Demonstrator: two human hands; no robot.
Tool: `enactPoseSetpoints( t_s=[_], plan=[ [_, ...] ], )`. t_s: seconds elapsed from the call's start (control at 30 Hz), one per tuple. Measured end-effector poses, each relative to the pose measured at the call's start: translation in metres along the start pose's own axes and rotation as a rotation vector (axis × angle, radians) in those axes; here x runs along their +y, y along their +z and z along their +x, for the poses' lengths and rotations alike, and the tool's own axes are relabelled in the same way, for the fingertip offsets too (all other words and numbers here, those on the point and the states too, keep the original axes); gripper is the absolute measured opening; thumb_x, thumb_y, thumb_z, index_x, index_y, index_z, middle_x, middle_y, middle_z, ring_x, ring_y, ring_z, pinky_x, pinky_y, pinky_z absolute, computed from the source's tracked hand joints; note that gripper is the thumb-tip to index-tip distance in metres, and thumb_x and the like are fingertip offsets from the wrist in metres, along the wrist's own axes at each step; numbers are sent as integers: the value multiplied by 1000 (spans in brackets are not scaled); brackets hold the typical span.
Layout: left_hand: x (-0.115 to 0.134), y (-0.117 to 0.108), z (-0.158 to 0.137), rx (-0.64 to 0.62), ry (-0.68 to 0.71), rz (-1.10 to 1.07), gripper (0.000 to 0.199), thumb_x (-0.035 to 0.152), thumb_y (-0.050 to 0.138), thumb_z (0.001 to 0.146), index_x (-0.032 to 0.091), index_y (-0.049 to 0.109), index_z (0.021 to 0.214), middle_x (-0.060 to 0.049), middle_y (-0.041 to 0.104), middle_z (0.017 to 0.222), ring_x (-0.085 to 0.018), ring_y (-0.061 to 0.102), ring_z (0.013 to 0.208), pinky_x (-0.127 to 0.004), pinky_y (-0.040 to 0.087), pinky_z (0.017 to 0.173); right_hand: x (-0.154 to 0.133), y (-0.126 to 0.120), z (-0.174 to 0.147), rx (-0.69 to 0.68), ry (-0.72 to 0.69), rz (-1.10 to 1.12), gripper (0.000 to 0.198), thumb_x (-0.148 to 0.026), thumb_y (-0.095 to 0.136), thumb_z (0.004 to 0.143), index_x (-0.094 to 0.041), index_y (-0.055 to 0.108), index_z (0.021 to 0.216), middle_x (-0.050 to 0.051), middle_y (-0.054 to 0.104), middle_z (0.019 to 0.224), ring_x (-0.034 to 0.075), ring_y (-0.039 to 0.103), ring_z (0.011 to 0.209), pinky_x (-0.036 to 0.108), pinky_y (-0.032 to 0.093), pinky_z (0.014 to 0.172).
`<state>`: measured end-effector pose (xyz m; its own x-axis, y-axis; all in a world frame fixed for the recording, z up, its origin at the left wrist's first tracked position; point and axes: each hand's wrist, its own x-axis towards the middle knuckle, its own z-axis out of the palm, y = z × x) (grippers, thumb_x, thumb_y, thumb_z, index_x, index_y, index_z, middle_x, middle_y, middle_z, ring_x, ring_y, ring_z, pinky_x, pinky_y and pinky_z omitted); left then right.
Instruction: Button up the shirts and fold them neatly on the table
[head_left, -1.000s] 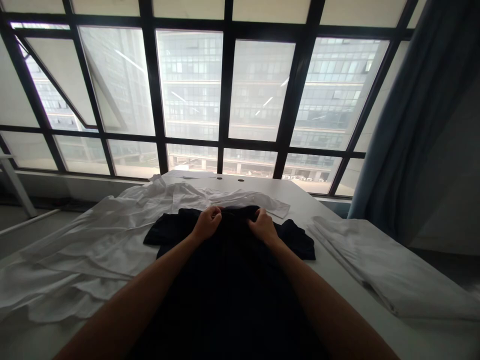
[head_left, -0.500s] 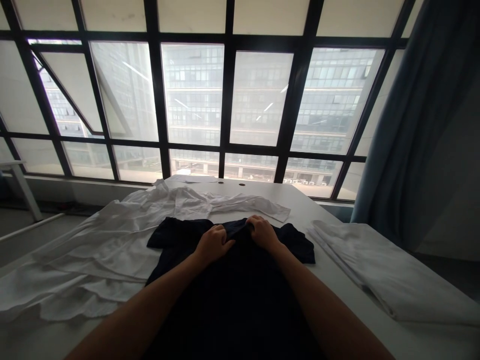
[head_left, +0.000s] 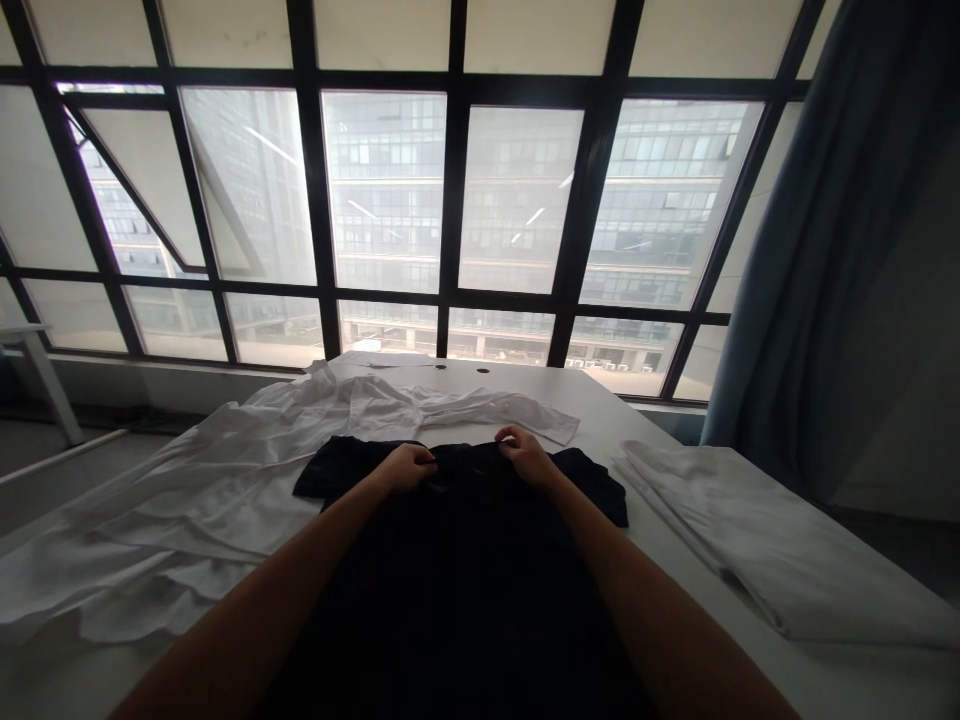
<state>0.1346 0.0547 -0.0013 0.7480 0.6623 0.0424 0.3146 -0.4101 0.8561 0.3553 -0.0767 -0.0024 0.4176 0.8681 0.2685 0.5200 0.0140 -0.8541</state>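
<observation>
A dark navy short-sleeved shirt lies on the white table, its two sleeves spread to the left and right. At the left of its neckline my left hand is closed on the fabric, thumb pressed against the fingers. My right hand pinches the neckline's right side, its fingers bent over the edge. Between the hands the collar runs roughly straight across. The lower part of the shirt is very dark, so its hem cannot be made out.
Crumpled white garments cover the table's left side and reach behind the shirt. A folded white cloth lies at the right. Beyond the table stands a large framed window, with a blue-grey curtain on the right.
My left hand has moved left and slightly up along the neckline, so the hands are farther apart. The collar between them is straighter. My right hand has barely shifted.
</observation>
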Motion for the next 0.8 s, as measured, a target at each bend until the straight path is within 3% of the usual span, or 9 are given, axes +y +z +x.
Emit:
enactPoseSetpoints(
  t_s=[0.1,0.23,0.4,0.53,0.63,0.7,0.8],
  plan=[
    [-1,-3,-2,-27,-89,-230,14,23,74,68,14,66,76,1,63,66,-14,59,60,-25,48,57,7,4,5,-15,77,211,28,-28,55,68,-19,56,94,-3,60,69,15,58,65,28,46,66],
    [-1,-4,-5,-75,-112,-564,18,21,77,69,13,65,80,-2,66,76,-14,63,70,-26,52,65,15,4,6,-21,158,315,30,-26,58,64,-19,56,94,-4,59,66,15,59,63,28,47,66],
    [-2,-4,-6,-127,6,-894,28,11,78,67,15,63,90,0,64,80,-10,62,69,-24,52,70,21,-9,-1,-131,190,412,34,-26,66,66,-19,57,98,-4,62,70,12,59,63,25,47,65],
    [1,2,-6,-110,94,-994,43,2,74,62,19,59,98,1,64,86,-10,62,71,-21,51,68,16,-20,-6,-118,226,213,24,-28,73,68,-16,61,85,-2,62,67,10,57,59,22,46,60],
    [2,6,-5,-73,119,-1003,45,3,73,61,19,59,100,2,64,86,-10,62,71,-20,49,65,6,-27,-10,-206,433,77,33,-45,70,77,-13,61,77,2,60,58,12,56,51,24,46,52],
    [2,6,-5,-57,122,-978,45,6,74,61,19,60,101,1,64,86,-10,61,69,-20,48,63,1,-31,-14,-285,541,129,36,-47,65,81,-11,62,80,8,65,62,16,62,55,25,49,53],
    [1,4,-4,-21,124,-882,43,12,78,60,18,61,99,0,63,86,-11,61,69,-22,47,62,-5,-35,-18,-338,555,251,25,-36,62,86,-11,63,83,12,69,72,18,67,64,25,52,59]
  ],
)
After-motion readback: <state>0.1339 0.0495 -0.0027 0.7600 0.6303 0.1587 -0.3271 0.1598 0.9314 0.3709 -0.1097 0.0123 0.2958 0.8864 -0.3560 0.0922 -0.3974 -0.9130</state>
